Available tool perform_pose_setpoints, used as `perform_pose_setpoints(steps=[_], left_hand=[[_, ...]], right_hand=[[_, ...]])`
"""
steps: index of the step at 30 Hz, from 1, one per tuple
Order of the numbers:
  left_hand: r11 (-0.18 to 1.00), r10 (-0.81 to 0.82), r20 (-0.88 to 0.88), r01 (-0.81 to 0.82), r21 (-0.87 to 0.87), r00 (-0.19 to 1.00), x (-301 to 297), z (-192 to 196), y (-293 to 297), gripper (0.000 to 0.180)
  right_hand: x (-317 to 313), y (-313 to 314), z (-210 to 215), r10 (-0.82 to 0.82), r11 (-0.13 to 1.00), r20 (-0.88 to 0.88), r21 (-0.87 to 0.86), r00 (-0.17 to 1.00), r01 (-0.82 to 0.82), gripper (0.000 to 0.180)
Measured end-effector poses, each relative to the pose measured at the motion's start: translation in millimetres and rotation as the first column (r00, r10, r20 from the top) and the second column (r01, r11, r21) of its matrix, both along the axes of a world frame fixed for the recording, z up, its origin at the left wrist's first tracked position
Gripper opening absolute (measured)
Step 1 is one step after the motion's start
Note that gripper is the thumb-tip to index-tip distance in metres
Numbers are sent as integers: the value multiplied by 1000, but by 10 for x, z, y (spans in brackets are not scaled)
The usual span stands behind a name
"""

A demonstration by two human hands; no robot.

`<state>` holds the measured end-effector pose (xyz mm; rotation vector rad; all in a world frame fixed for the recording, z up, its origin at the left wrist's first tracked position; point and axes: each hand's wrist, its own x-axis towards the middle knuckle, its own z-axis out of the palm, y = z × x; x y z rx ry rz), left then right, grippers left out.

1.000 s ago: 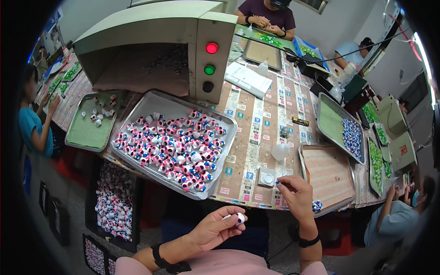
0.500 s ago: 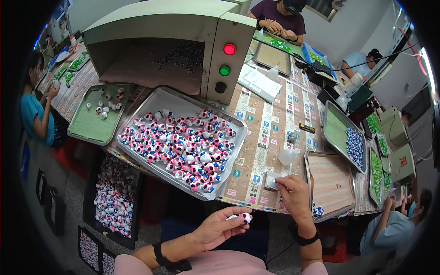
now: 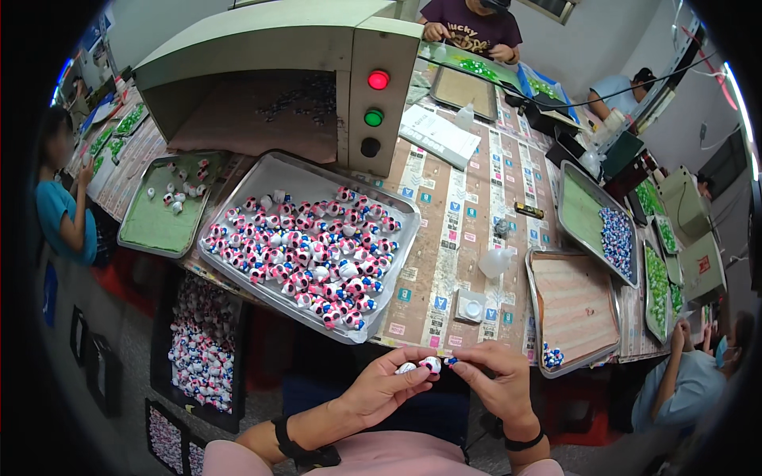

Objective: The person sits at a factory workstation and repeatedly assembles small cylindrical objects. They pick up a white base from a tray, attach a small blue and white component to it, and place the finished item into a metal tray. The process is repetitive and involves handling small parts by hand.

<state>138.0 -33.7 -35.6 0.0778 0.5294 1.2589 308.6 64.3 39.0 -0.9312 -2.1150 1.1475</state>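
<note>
While both hands meet at lower centre, left hand (image 3: 381,389) fingers pinch a small white round toy piece (image 3: 429,364); right hand (image 3: 496,377) fingers pinch a tiny blue part (image 3: 451,361) below the patterned-paper table (image 3: 444,238).

A long table (image 3: 468,198) covered with a brown patterned sheet carried everything. At its far left stood a boxy pale-green machine (image 3: 278,71) with red, green and black buttons on its front. Just before it lay a big metal tray (image 3: 238,274) heaped with small pink, white and blue figures (image 3: 309,258). To the left sat a green-lined tray (image 3: 163,230) with a few figures. At the near right edge lay a tray (image 3: 575,305) with a striped liner, beside a small white dish (image 3: 470,305) and a clear bottle (image 3: 496,260). Farther right lay another green tray (image 3: 587,218) holding blue pieces. A white booklet (image 3: 436,135) lay mid-table.
</note>
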Motion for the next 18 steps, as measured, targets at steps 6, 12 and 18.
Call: perform_pose_setpoints(steps=[6, 12, 18], left_hand=[[1000, -5, -20, 5, -4, 1000, 39, 8, -7, 31], [1000, 9, -82, -9, 6, 997, 64, 19, -25, 30], [999, 29, -180, -26, 19, 983, 55, 26, -31, 29]], right_hand=[[10, -26, -77, 26, 997, -41, -76, 999, -29, 19], [47, -38, -151, 51, 986, -80, -154, 995, -63, 18], [24, -91, -181, 39, 989, -44, -139, 998, -45, 18]])
